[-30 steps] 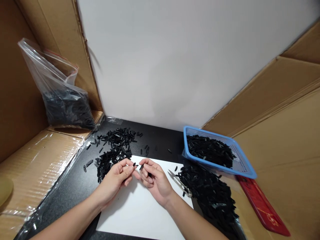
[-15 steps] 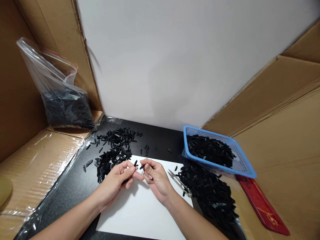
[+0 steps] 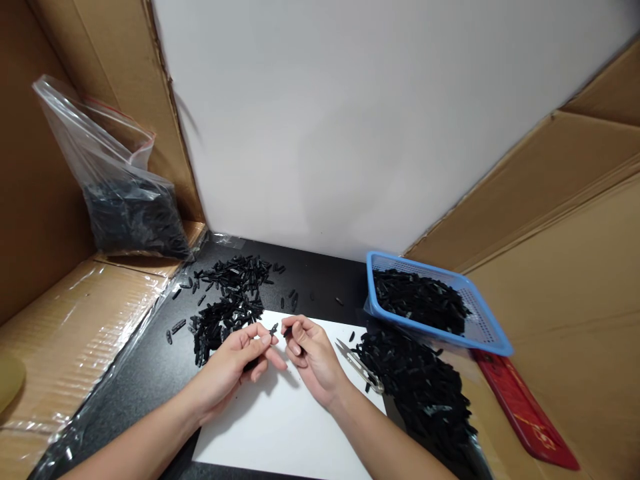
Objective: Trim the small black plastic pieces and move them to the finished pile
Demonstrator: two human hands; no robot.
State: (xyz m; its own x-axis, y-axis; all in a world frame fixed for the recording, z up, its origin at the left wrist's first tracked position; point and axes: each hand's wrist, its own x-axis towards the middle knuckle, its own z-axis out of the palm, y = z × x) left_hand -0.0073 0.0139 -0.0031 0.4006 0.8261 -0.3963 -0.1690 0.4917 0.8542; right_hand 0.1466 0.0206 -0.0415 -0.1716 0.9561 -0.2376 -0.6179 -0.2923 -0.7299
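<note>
1. My left hand (image 3: 245,357): thumb and forefinger pinch a small, slender black piece (image 3: 274,329), its tip jutting toward my other hand. The remaining fingers are loosely curled; a dark patch shows beneath them, and I cannot tell whether it is more pieces or shadow.

2. My right hand (image 3: 314,357): thumb and forefinger close on a second small black piece (image 3: 287,331), mostly covered by the fingers. The two grips are near each other but apart.

3. Below both grips: a flat white rectangular sheet (image 3: 280,427), lying on a dark speckled tabletop (image 3: 320,273).

4. Beyond and left of my left grip: a loose heap of slim, glossy black pieces (image 3: 220,327), with single pieces scattered about its edges.

5. Right of my right grip: silver metal thread snips (image 3: 356,360), resting partly on the sheet and against a larger, matte-looking black heap (image 3: 420,380).

6. Farther right and beyond: a blue perforated plastic basket (image 3: 500,348) bearing similar black pieces; just past it, a long red object with gold markings (image 3: 530,413).

7. Far left of my grips: a clear plastic zip bag (image 3: 135,213), its lower part filled with dark contents.

8. Extent of the work: in my judgement, two pieces are in hand and much loose material remains on either side; which heap, if any, is finished I cannot tell.
</note>
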